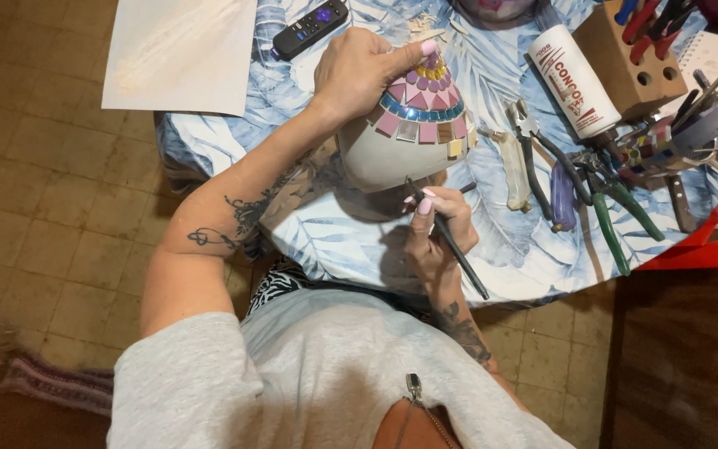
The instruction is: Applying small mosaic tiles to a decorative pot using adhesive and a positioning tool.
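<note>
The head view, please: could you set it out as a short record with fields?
Left hand: grips the top of a rounded grey form partly covered in mosaic tiles
Right hand: holds a thin dark tool, tip at the form's lower edge
Table: leaf-print cloth
Nearby: pliers, white bottle, remote control, wooden tool block

The dome looks matt and pale like plaster, partly covered with glossy tiles. Beside the dome lie metal pliers with smooth plastic grips. Under it spreads a soft printed cloth.
</note>
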